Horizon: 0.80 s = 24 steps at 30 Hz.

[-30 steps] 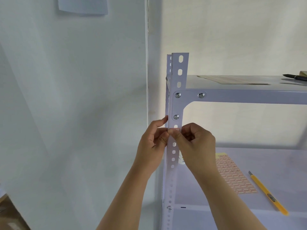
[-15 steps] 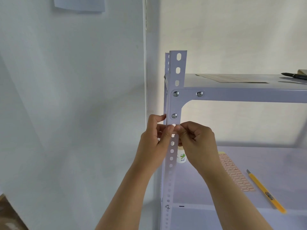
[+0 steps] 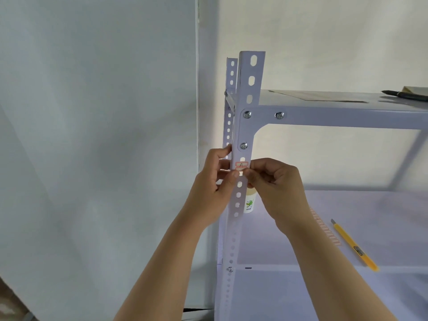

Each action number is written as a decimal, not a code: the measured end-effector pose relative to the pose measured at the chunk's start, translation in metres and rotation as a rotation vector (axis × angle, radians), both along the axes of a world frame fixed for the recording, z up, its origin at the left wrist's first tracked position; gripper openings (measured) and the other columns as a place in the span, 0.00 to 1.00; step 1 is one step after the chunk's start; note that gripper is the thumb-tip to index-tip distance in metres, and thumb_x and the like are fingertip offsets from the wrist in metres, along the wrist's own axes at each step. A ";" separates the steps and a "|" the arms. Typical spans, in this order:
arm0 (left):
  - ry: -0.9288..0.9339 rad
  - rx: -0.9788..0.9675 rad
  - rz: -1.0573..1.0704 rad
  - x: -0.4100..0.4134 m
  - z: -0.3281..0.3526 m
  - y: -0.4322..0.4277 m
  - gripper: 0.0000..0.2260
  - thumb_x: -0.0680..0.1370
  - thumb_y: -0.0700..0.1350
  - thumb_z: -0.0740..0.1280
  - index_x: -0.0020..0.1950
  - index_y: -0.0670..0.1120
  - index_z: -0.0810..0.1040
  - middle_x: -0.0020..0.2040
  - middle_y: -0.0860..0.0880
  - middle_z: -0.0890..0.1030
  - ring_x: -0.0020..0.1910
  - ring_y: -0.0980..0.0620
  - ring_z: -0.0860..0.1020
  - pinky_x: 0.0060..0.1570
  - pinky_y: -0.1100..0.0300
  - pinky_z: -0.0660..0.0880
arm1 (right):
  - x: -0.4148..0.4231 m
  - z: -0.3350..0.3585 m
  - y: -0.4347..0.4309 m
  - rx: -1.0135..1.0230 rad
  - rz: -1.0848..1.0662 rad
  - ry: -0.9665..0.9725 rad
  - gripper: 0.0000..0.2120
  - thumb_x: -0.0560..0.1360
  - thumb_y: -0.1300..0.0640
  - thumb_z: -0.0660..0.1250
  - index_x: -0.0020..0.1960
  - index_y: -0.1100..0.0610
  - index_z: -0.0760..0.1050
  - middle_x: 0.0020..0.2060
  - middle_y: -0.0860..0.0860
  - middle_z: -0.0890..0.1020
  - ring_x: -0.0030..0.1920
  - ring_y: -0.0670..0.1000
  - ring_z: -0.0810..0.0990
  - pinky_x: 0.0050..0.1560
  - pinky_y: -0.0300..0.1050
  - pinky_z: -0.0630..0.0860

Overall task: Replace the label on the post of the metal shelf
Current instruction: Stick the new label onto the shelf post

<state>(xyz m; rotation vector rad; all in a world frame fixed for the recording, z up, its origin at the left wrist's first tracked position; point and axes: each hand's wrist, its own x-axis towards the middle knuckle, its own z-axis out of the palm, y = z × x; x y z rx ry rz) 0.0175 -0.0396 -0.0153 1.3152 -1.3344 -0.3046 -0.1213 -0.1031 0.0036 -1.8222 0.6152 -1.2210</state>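
Pressing in at the post, both hands working at one spot — here's the lineup, left to right.

Wall: pale and bare, filling the whole left side.
Left hand (image 3: 214, 181): wrapped round the post's left edge, thumb tip pushed onto the front face just under the label; it grips the post.
Post (image 3: 251, 84): white perforated metal, upright, slightly tilted in view, screws at the corner plate above the hands.
Label (image 3: 241, 164): small, white with a red border and a handwritten mark, sitting on the post's front face just below the lowest plate screw; a second red-edged piece shows directly beneath it, partly hidden by the fingertips.
Bottle (image 3: 249, 202): little white one with green print, on the lower shelf right behind the post.
Right hand (image 3: 275, 181): fingers curled in, thumb and forefinger pinched at the label's right edge.
Sticker sheet (image 3: 325, 228): red-printed, flat on the lower shelf, partly behind the right forearm.
Utility knife (image 3: 353, 245): yellow, lying beside the sheet.
Top shelf (image 3: 347, 117): carries a flat brown sheet and a black pen (image 3: 404, 95) at far right.
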 end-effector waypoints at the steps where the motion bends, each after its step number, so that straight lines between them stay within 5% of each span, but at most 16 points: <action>1: -0.005 0.000 -0.003 0.001 0.000 -0.001 0.17 0.83 0.42 0.62 0.68 0.57 0.65 0.55 0.54 0.83 0.51 0.59 0.81 0.47 0.74 0.73 | 0.000 0.000 0.001 0.009 -0.007 0.000 0.15 0.75 0.69 0.68 0.39 0.50 0.82 0.29 0.40 0.84 0.31 0.40 0.81 0.36 0.31 0.75; 5: -0.038 0.036 -0.011 -0.001 -0.001 0.003 0.20 0.83 0.40 0.60 0.73 0.56 0.62 0.55 0.54 0.81 0.54 0.56 0.81 0.49 0.74 0.73 | 0.000 0.002 0.009 0.032 -0.060 0.008 0.15 0.75 0.69 0.68 0.41 0.50 0.84 0.31 0.42 0.86 0.32 0.42 0.82 0.37 0.32 0.76; 12: -0.082 0.136 0.018 -0.013 0.004 0.012 0.28 0.82 0.36 0.58 0.77 0.57 0.52 0.62 0.51 0.76 0.57 0.49 0.79 0.57 0.48 0.79 | 0.002 0.003 0.020 0.068 -0.172 0.055 0.11 0.73 0.65 0.69 0.45 0.50 0.86 0.37 0.46 0.88 0.36 0.46 0.83 0.42 0.41 0.79; 17: -0.136 0.211 0.073 -0.024 0.008 0.027 0.38 0.75 0.36 0.60 0.79 0.59 0.48 0.70 0.49 0.74 0.64 0.46 0.77 0.61 0.44 0.76 | -0.008 0.002 0.036 0.013 -0.165 0.202 0.10 0.70 0.63 0.74 0.46 0.48 0.85 0.40 0.44 0.88 0.41 0.43 0.85 0.46 0.41 0.79; 24: -0.371 0.227 0.215 -0.046 0.014 0.063 0.35 0.75 0.40 0.64 0.79 0.52 0.53 0.74 0.48 0.71 0.70 0.43 0.72 0.64 0.45 0.74 | -0.035 -0.002 0.064 -0.182 -0.258 0.399 0.26 0.74 0.52 0.71 0.70 0.55 0.71 0.61 0.50 0.81 0.58 0.50 0.80 0.57 0.42 0.73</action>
